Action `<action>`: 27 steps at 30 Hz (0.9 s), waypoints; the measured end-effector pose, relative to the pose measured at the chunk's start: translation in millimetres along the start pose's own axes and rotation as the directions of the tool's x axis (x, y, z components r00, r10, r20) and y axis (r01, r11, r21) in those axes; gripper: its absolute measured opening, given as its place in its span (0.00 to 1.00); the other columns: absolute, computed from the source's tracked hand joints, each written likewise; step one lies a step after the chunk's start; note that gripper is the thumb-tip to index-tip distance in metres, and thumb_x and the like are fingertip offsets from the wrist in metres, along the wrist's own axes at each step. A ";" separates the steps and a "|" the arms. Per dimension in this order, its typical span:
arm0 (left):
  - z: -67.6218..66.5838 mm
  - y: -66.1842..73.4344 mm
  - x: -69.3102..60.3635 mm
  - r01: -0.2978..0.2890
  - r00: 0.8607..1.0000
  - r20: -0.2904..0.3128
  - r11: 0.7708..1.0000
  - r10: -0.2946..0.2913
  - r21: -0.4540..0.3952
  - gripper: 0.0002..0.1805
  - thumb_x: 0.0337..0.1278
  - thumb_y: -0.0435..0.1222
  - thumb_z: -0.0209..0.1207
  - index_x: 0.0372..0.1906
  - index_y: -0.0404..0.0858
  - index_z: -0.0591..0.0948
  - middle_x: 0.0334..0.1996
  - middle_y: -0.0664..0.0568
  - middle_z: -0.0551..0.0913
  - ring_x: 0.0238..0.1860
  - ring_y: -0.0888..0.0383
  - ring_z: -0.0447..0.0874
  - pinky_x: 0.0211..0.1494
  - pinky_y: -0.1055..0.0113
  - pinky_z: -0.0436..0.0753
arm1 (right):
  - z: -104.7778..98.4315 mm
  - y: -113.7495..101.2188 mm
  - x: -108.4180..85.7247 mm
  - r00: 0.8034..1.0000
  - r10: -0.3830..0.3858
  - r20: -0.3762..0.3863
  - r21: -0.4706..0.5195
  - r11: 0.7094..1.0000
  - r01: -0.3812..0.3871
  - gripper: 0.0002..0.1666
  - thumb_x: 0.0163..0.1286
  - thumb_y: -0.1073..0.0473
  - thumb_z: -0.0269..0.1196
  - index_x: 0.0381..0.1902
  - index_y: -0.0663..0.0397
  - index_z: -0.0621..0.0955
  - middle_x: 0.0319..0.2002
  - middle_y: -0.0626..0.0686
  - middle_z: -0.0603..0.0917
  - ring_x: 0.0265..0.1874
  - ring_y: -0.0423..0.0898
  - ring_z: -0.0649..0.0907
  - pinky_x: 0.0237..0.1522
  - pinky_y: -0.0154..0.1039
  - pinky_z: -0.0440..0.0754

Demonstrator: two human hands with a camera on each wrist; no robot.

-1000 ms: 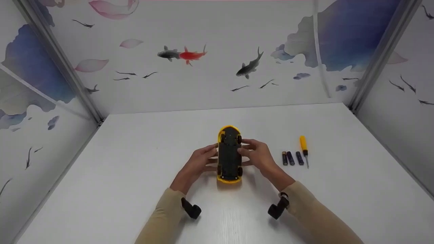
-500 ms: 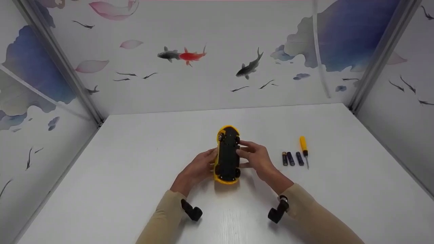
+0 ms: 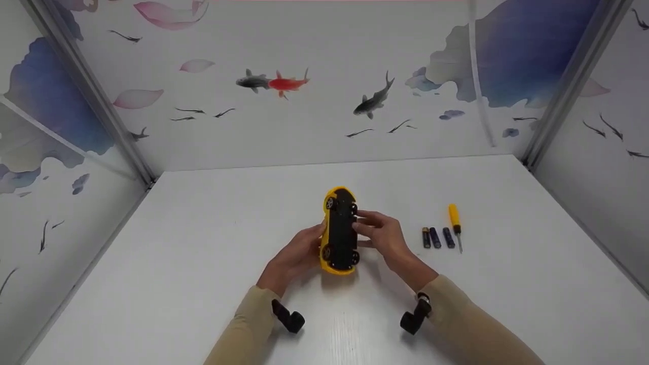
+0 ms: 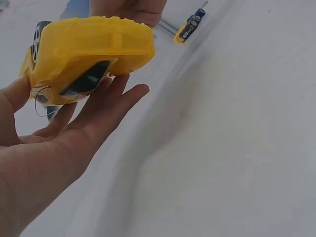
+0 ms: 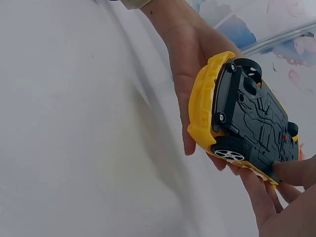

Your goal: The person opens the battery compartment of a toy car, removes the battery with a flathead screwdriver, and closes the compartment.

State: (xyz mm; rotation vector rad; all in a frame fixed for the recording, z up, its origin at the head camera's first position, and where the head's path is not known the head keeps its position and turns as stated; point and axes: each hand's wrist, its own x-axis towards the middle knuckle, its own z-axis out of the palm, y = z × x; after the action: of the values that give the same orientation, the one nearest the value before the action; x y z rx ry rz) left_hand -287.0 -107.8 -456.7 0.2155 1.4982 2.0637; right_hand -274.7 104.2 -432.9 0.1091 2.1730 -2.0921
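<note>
A yellow toy car (image 3: 340,230) is held belly-up above the table, its black underside and wheels facing me in the head view. My left hand (image 3: 299,251) grips its left side; in the left wrist view the left thumb (image 4: 17,93) lies on one side and the fingers spread beneath the yellow body (image 4: 98,42). My right hand (image 3: 385,235) pinches the opposite side, with the right thumb (image 5: 296,173) pressed on the edge of the black underside (image 5: 259,121) in the right wrist view. Some fingertips are hidden behind the car.
To the right on the white table (image 3: 177,284) lie several small items: dark batteries (image 3: 435,238) side by side and a screwdriver (image 3: 455,220) with a yellow handle. Walls printed with fish (image 3: 287,82) enclose the table at the back and both sides.
The car has tilted so that its yellow left side and left wheels show more, and it has shifted slightly left. Both hands keep hold of it; the batteries and screwdriver stay put.
</note>
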 end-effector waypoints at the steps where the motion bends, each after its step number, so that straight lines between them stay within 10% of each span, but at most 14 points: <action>1: 0.7 0.3 -0.4 0.003 1.000 -0.002 1.000 -0.003 -0.013 0.32 0.74 0.54 0.49 0.73 0.41 0.69 0.68 0.41 0.73 0.65 0.50 0.76 0.73 0.49 0.73 | 0.1 -1.6 -0.9 1.000 -0.010 -0.006 -0.011 1.000 0.010 0.26 0.70 0.63 0.64 0.66 0.52 0.78 0.60 0.60 0.79 0.55 0.53 0.85 0.48 0.43 0.89; 12: 7.7 4.5 -5.8 0.016 1.000 0.021 0.996 -0.014 -0.088 0.31 0.76 0.56 0.44 0.73 0.43 0.67 0.63 0.45 0.78 0.59 0.54 0.81 0.65 0.57 0.82 | 14.5 -17.3 -27.2 0.970 -0.233 -0.065 -0.328 0.923 0.200 0.24 0.67 0.61 0.68 0.61 0.50 0.81 0.59 0.57 0.79 0.58 0.53 0.79 0.57 0.48 0.84; 27: 12.8 3.1 -6.3 -0.006 0.994 -0.108 0.988 0.022 0.153 0.34 0.73 0.60 0.43 0.75 0.49 0.63 0.67 0.39 0.73 0.61 0.47 0.81 0.66 0.53 0.80 | 26.3 -15.4 -32.3 0.988 -0.152 0.007 -0.308 0.940 0.146 0.40 0.65 0.50 0.70 0.73 0.50 0.70 0.67 0.57 0.74 0.66 0.57 0.78 0.60 0.51 0.83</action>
State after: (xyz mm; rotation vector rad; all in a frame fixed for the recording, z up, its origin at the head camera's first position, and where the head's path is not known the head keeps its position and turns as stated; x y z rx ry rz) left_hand -277.2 -101.3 -448.0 0.1747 1.7272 2.0013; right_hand -243.9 78.4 -414.0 -0.0710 2.5590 -1.7932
